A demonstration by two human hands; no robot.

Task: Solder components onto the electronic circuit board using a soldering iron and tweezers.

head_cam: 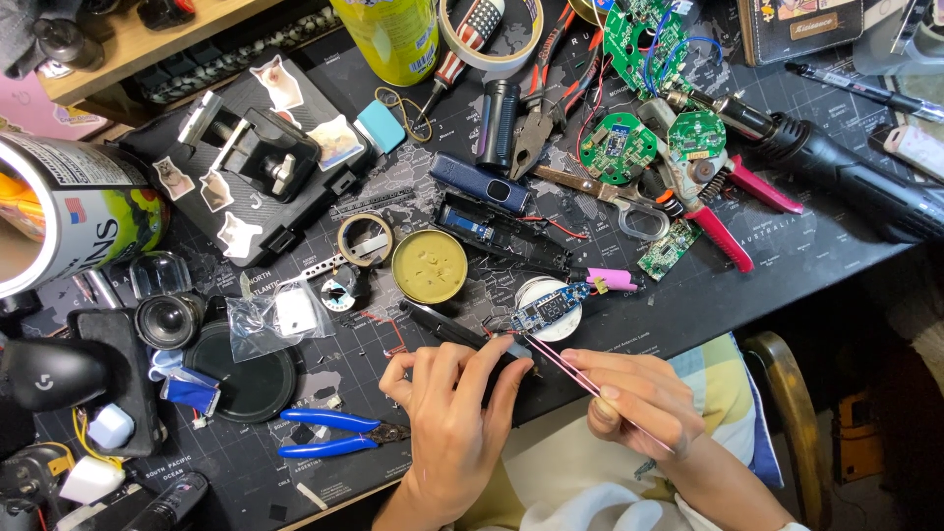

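Right hand [639, 398] is pinching pink tweezers [580, 379] shut, tips meeting the small black part [506, 354] at the desk's near edge; left hand [452, 398] is clamping that part, fingers pressed together; blue circuit board [549, 312] lying just beyond on a white disc [547, 329]; blue-handled pliers [329, 434] sitting left of the hand.

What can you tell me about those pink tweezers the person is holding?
The slim pink metal tweezers are long and glossy, tapering to a fine point. The right hand pinches them near the back end. They slant up and to the left, the tip reaching the small black part held by the left hand, just below the little blue circuit board.
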